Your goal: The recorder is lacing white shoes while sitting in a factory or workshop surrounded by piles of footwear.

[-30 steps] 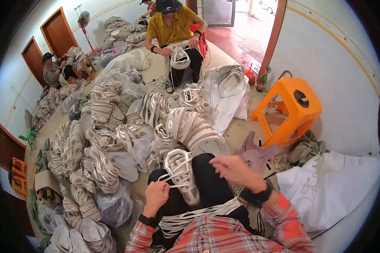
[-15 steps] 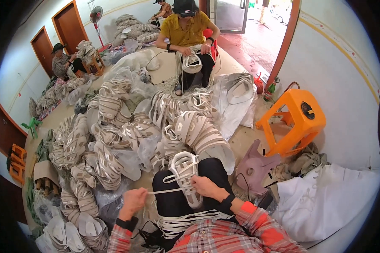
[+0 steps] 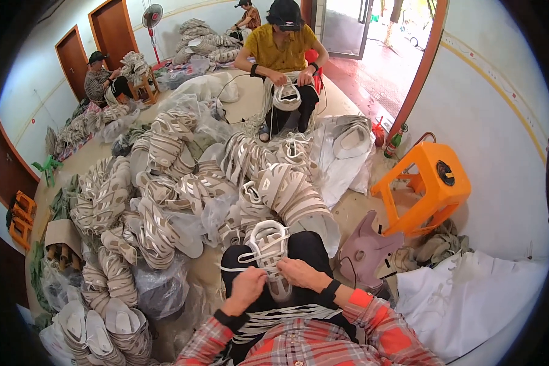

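A beige and white shoe upper (image 3: 268,241) rests on my dark-trousered lap, its wide opening facing away from me. Pale shoelace (image 3: 233,268) runs across it and loops out to the left. My left hand (image 3: 249,288) is close to the upper's lower left side, its fingertips pinched on the lace. On the other side, my right hand (image 3: 302,273) grips the upper's right edge near the lacing, thumb and finger closed; part of that grip is hidden. A bunch of white laces (image 3: 280,320) lies across my lap below the upper.
Stacked shoe uppers (image 3: 293,192) pile up ahead and left, among plastic bags (image 3: 161,287). At right stand an orange stool (image 3: 442,174), a mauve plastic piece (image 3: 366,247) and white cloth (image 3: 463,299). A co-worker in a yellow shirt (image 3: 280,52) handles another upper; other people sit farther back.
My left hand has come in from the left to the upper, and the lace once stretched taut now hangs slack in a loop. My right hand stays at the right edge. The view has shifted slightly.
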`<state>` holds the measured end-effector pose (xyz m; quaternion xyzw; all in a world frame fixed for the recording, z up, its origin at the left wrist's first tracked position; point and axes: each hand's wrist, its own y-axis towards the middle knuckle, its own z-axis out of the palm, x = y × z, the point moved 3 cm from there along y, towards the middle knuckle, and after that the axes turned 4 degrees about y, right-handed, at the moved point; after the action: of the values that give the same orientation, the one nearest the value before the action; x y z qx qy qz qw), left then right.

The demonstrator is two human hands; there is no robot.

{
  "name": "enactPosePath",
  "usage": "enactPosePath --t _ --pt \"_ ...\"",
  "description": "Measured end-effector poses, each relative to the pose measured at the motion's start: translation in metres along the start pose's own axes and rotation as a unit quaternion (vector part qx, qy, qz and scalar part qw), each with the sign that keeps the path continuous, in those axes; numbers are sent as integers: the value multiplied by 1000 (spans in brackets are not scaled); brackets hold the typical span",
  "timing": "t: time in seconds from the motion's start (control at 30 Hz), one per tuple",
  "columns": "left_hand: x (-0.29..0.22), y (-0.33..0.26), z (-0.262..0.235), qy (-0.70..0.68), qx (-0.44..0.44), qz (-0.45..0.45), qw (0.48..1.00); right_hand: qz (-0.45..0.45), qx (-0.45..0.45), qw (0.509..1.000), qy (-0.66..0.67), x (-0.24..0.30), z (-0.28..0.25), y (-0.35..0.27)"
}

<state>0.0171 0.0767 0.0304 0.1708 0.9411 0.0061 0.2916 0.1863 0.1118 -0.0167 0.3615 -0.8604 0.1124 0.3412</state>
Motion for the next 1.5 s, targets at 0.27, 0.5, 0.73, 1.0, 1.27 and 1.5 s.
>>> enactPosePath --t 0.27,0.5,0.73,1.0,1.27,1.5 --pt "9 6 43 69 -20 -8 997 28 2 999 25 -1 -3 3" --pt "-12 -5 34 18 -64 13 998 6 41 996 80 16 -12 -10" --pt "-5 12 41 23 -43 20 999 -34 11 999 41 -10 4 -1" --pt "-8 13 35 27 -71 22 997 -3 -9 999 37 6 -4 6" --pt "-7 -11 15 168 -152 27 974 6 -70 982 176 5 11 -1" --pt "10 2 12 297 -80 54 950 72 -48 992 89 -8 16 9"
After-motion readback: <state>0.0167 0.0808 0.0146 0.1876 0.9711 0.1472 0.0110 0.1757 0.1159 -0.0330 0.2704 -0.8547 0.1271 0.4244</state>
